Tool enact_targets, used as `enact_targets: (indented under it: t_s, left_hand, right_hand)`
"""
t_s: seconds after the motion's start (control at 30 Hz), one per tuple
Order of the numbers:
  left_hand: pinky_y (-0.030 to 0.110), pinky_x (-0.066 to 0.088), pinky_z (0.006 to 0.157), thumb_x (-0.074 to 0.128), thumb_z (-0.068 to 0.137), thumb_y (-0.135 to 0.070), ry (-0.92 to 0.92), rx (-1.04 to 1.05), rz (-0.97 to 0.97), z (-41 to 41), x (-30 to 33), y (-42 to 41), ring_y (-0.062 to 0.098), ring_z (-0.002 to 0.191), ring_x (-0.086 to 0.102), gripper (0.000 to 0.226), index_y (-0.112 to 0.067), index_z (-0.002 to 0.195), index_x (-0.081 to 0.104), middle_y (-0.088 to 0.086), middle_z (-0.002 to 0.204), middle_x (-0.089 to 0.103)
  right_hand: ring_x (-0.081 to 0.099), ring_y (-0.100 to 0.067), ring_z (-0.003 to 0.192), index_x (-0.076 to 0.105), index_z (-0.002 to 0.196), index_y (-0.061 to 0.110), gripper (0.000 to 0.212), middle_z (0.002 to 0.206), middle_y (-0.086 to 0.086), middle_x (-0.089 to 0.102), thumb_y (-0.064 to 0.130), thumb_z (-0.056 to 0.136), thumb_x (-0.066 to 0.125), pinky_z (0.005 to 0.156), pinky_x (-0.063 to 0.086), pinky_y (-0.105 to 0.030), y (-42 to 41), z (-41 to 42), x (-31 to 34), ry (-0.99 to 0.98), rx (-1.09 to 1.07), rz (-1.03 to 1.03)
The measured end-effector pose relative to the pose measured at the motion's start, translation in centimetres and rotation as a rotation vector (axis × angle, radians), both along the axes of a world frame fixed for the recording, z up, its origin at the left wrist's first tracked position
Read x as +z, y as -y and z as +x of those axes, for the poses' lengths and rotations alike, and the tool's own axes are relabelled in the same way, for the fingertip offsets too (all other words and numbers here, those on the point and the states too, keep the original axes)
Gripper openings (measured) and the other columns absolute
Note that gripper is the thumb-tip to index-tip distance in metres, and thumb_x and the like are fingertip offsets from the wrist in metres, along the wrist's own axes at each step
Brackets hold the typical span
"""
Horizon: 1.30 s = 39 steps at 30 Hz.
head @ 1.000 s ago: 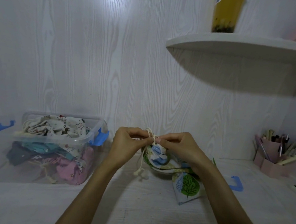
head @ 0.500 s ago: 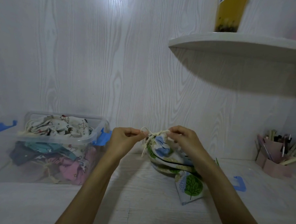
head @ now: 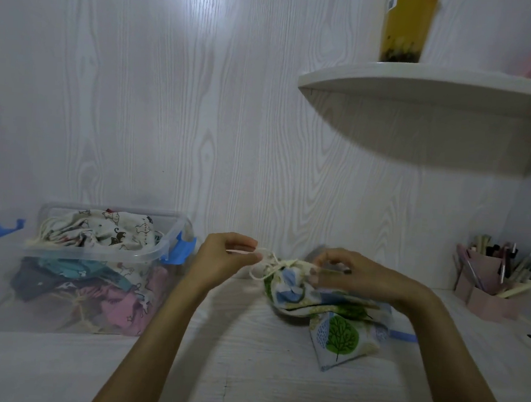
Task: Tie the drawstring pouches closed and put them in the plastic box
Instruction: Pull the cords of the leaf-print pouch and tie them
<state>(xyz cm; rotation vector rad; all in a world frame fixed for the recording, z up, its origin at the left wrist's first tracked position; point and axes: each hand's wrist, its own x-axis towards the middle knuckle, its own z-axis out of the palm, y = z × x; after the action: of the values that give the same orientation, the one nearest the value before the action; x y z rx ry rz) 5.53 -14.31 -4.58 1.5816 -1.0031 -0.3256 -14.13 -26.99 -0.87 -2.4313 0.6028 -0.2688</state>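
Hands met at mid-frame over a tree-print pouch [head: 286, 290] lying on the white table [head: 247, 380]. The left hand [head: 223, 259] pinched its cream drawstring [head: 266, 263]; the right hand [head: 346, 275], blurred, curled its fingers at the gathered neck, apparently pinching cord. At left stood the clear plastic box [head: 168, 247], filled with pouches.

Printed cloth pouch [head: 287, 287], clear glossy plastic box [head: 149, 256]; matt woodgrain table [head: 247, 370], cotton cord [head: 264, 267]

Motion is blurring the right hand's fingers [head: 327, 263]; the top edge is cutting off the yellow bottle [head: 404, 26].
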Motion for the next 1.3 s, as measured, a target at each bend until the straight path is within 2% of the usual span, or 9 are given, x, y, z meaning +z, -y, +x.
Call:
enact_targets:
  t_s: [0.13,0.23,0.37,0.47,0.57,0.73,0.97,1.1,1.3]
  left_hand:
    - [0.027,0.042,0.094,0.063,0.088,-0.029,0.168,-0.115,0.187,-0.5,1.0,-0.3,0.015,0.121,0.049,0.044,-0.025,0.13,0.052,-0.001,0.136,0.051]
    - [0.035,0.032,0.11,0.055,0.084,-0.052,0.371,-0.337,0.522,-1.6,0.9,0.0,0.019,0.137,0.034,0.07,-0.03,0.146,0.029,-0.003,0.152,0.031]
    - [0.032,0.033,0.111,0.068,0.079,-0.05,0.467,-0.352,0.763,-1.8,-1.4,0.9,0.017,0.136,0.036,0.09,-0.034,0.149,0.015,-0.007,0.154,0.025]
    - [0.03,0.045,0.101,0.071,0.075,-0.052,0.467,-0.304,0.752,-1.5,-2.7,1.6,0.013,0.113,0.055,0.079,-0.032,0.142,0.035,-0.007,0.137,0.048]
    - [0.026,0.055,0.082,0.071,0.076,-0.051,0.472,-0.288,0.787,-1.6,-3.6,2.1,0.014,0.094,0.061,0.059,-0.023,0.125,0.056,-0.001,0.121,0.058]
    - [0.038,0.06,0.071,0.075,0.076,-0.039,0.213,-0.089,0.44,-1.7,-4.1,2.6,0.017,0.07,0.067,0.025,-0.017,0.08,0.064,0.002,0.079,0.067]
    - [0.034,0.057,0.075,0.071,0.08,-0.033,0.238,0.208,-0.045,-2.4,3.4,-0.7,0.014,0.074,0.066,0.014,-0.022,0.087,0.065,-0.002,0.082,0.069]
    - [0.034,0.055,0.074,0.07,0.08,-0.036,0.382,0.284,0.067,-1.5,4.6,-4.4,0.016,0.076,0.067,0.011,-0.027,0.084,0.066,-0.005,0.083,0.07]
    - [0.039,0.057,0.077,0.064,0.086,-0.036,0.351,0.136,0.397,-0.4,-1.6,-8.1,0.016,0.072,0.067,0.024,-0.014,0.092,0.069,-0.001,0.078,0.07]
  right_hand:
    - [0.037,0.0,0.122,0.031,0.138,0.035,0.076,0.136,0.017,0.034,0.004,0.08,0.069,0.096,0.037,-0.011,1.4,-1.1,-0.4,-0.2,0.06,-0.028]
    - [0.02,-0.021,0.14,0.002,0.149,0.031,0.107,0.155,0.0,0.015,0.017,0.075,0.078,0.113,0.026,-0.031,2.4,-0.8,-1.3,-0.338,-0.071,-0.126]
    - [0.016,-0.025,0.142,-0.012,0.149,0.025,0.121,0.157,-0.002,0.009,0.035,0.071,0.08,0.114,0.023,-0.032,3.6,-1.2,-2.8,-0.498,-0.209,-0.178]
    - [0.03,-0.025,0.133,0.024,0.146,0.029,0.096,0.144,-0.003,0.033,0.045,0.068,0.079,0.108,0.032,-0.034,4.0,-1.1,-3.2,-0.503,-0.277,-0.251]
    - [0.055,-0.014,0.094,0.065,0.105,0.024,0.044,0.103,0.002,0.059,0.037,0.067,0.081,0.074,0.045,-0.024,4.2,-0.4,-3.7,-0.343,-0.314,-0.28]
    - [0.062,-0.01,0.078,0.072,0.084,0.03,0.008,0.083,0.006,0.068,0.03,0.076,0.074,0.064,0.048,-0.025,3.5,-1.0,-2.3,0.059,-0.388,-0.244]
    - [0.058,-0.006,0.06,0.073,0.086,0.024,0.012,0.069,0.005,0.067,0.016,0.077,0.074,0.054,0.047,-0.016,-0.5,-0.9,1.9,0.68,-0.307,0.08]
    - [0.06,-0.01,0.064,0.072,0.09,0.013,0.013,0.074,-0.002,0.068,0.018,0.078,0.075,0.052,0.05,-0.017,-3.0,0.3,2.0,0.401,-0.148,0.223]
    - [0.047,-0.007,0.121,0.048,0.134,0.029,0.066,0.131,0.013,0.051,0.025,0.075,0.078,0.103,0.039,-0.021,-4.6,0.7,-2.0,-0.302,0.223,0.042]
